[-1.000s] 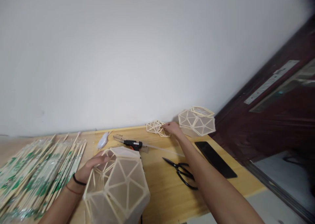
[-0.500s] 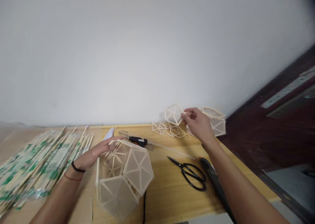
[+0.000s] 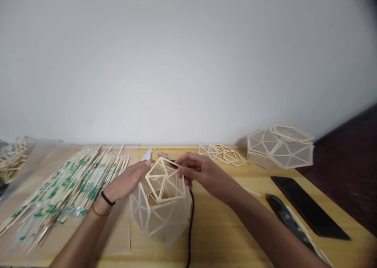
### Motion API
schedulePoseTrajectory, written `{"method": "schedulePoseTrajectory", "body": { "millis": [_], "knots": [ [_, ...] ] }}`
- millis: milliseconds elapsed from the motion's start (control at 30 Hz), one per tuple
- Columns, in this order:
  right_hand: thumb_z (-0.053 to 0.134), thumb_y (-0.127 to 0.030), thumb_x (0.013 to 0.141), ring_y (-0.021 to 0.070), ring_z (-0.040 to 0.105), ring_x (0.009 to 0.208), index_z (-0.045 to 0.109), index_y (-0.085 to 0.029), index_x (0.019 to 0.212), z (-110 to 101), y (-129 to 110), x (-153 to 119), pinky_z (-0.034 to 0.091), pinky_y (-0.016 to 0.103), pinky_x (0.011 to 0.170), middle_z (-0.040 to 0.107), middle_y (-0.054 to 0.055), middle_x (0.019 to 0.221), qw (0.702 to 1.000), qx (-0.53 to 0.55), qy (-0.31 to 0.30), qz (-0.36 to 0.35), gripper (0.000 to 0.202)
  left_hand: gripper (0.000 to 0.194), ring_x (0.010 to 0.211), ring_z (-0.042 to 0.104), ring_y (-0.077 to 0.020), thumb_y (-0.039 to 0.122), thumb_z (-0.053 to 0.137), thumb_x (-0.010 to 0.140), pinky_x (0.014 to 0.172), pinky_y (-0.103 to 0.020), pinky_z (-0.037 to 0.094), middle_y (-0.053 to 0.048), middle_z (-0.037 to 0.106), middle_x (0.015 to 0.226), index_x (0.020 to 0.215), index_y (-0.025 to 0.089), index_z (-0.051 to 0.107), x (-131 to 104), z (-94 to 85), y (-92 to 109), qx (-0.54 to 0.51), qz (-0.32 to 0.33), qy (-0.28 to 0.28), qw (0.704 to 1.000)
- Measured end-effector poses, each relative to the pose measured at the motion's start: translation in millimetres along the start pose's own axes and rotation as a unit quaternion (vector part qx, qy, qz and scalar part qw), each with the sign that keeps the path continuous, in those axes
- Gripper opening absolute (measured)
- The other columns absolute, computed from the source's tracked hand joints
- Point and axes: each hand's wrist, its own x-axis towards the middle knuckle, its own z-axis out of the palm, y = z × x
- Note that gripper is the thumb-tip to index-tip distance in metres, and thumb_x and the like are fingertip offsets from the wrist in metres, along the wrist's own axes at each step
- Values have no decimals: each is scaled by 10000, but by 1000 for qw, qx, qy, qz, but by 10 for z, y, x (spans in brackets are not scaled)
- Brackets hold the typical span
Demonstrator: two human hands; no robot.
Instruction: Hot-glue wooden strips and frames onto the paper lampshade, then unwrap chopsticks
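A paper-covered ball (image 3: 167,221) of pentagon panels framed in thin wooden sticks stands on the table, its top partly open. My right hand (image 3: 200,172) pinches the right corner of a single pentagon panel (image 3: 165,177). The panel is tilted over the opening; whether it touches the rim all round, I cannot tell. My left hand (image 3: 129,181) lies along the upper left of the ball with fingers together at its edge, gripping it; the fingertips are partly hidden. Behind the panel, a glue gun (image 3: 173,164) is mostly covered.
Packs of wrapped chopsticks (image 3: 85,181) lie on a sheet at left. Flat stick pentagons (image 3: 220,153) lie near the wall, beside another papered structure (image 3: 279,148). A black slab (image 3: 309,207) and a long black tool (image 3: 290,221) are at right. A black cable (image 3: 191,228) runs forward.
My right hand has brought the pentagon panel from the back right over to the top of the ball. My left hand stays at the ball. The view has turned, and the scissors no longer show.
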Motion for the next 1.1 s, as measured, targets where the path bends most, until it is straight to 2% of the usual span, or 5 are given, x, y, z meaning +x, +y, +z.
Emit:
{"method": "schedulePoseTrajectory", "body": {
  "millis": [233, 367, 500, 833, 1100],
  "knots": [
    [745, -334, 830, 114, 595, 548, 657, -190, 931, 91, -20, 118, 486, 252, 510, 697, -22, 701, 999, -20, -20, 29, 197, 642, 1468, 531, -354, 654, 424, 1048, 1315, -534, 262, -128, 594, 1594, 1451, 228, 686, -205, -11, 60, 55, 16, 10, 998],
    [711, -281, 847, 112, 604, 535, 650, -194, 913, 111, -59, 118, 498, 244, 499, 701, -22, 695, 999, -22, -21, 41, 125, 617, 1558, 414, -351, 577, 616, 993, 1318, -503, 278, -90, 501, 1670, 1550, 314, 578, -508, 24, 52, 114, 115, 9, 987],
    [679, -239, 862, 117, 614, 522, 644, -193, 872, 163, -89, 111, 515, 249, 498, 703, -15, 688, 998, -39, -30, 51, 59, 852, 1570, 386, -408, 549, 805, 856, 1317, -584, 276, -122, 441, 1697, 1607, 303, 487, -687, 171, 43, 213, 95, 33, 972],
    [706, -267, 907, 156, 618, 570, 750, -226, 883, 261, -53, 27, 458, 282, 594, 684, -26, 616, 968, -240, 72, -24, 64, 751, 1477, 514, -391, 547, 789, 862, 1262, -581, 386, -138, 558, 1572, 1522, 272, 560, -669, 377, 50, 251, 94, 109, 957],
    [746, -259, 884, 169, 613, 706, 750, -222, 1114, 258, 144, -95, 521, 307, 678, 662, -7, 809, 975, -202, 70, -54, 233, 711, 1476, 519, -393, 516, 802, 854, 1255, -588, 393, -129, 576, 1561, 1490, 279, 590, -683, 415, 13, 235, 93, 133, 958]
  ]
}}
